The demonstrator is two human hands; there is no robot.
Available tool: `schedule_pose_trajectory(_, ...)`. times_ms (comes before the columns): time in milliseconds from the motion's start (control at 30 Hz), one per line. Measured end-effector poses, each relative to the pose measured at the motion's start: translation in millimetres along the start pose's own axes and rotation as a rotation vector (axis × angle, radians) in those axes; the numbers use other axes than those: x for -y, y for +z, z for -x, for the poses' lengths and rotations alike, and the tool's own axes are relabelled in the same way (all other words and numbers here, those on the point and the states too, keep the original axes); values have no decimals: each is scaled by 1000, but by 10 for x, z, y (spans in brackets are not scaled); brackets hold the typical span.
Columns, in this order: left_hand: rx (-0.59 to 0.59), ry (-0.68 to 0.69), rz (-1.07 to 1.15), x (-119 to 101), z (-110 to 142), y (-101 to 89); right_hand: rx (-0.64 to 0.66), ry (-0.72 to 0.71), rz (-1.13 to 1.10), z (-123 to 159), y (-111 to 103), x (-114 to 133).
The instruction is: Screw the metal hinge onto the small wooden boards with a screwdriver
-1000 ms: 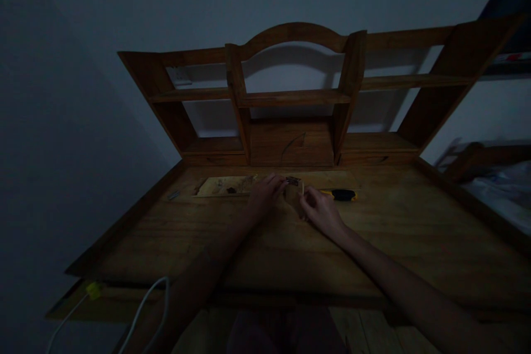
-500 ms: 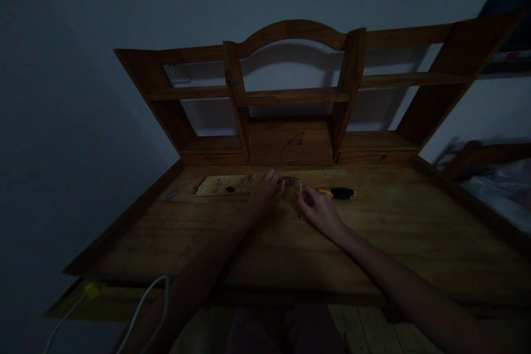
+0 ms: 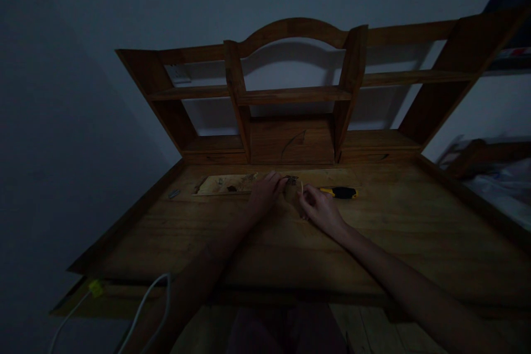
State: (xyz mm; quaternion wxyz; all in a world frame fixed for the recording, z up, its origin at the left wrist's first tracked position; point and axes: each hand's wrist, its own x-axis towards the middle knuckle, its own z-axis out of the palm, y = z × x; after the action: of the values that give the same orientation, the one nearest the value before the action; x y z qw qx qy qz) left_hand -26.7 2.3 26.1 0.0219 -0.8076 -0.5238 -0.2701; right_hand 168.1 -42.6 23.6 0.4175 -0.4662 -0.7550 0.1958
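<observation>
It's dim in here, and the big pale wall (image 3: 66, 121) goes up behind everything. A wide wooden desk (image 3: 373, 243) fills most of the room in front of me. At its back stands a wooden shelf (image 3: 294, 98) with a round arch on top. A long, light board (image 3: 211, 185) lies flat on the desk near the shelf, to the left of the hands. A white cord (image 3: 143, 304) loops up by the left arm. The left hand (image 3: 264, 192) has its fingers bent, tips at the left side of a small brown piece; it's too dark to tell how tight they are. The right hand (image 3: 320, 209) is nearly closed, pinching the right edge of that piece. Just past the right hand lies a tool with a black and yellow handle (image 3: 344, 192). The brown piece (image 3: 292, 194) is between the two hands, over the middle of the desk, with dark marks at its far end. A yellow lump (image 3: 95, 287) sits by the front left corner. Smallest is a grey bit (image 3: 173, 193), left of the board.
</observation>
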Motion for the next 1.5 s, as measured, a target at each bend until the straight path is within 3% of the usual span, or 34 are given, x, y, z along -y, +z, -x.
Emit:
schedule_pose_trajectory(300, -5, 22, 40, 2, -10, 0, 22, 98, -125, -4, -33, 25)
schedule_pose_trajectory(767, 35, 53, 12, -14, 12, -13, 175, 374, -585, -60, 103, -119)
schedule_pose_trajectory(1267, 33, 58, 104, 27, 4, 11, 175, 406, -572, -78, 139, -255)
schedule_pose_trajectory(1500, 110, -3, 120, 51, 21, 46, 180, 413, -557, -76, 135, -245)
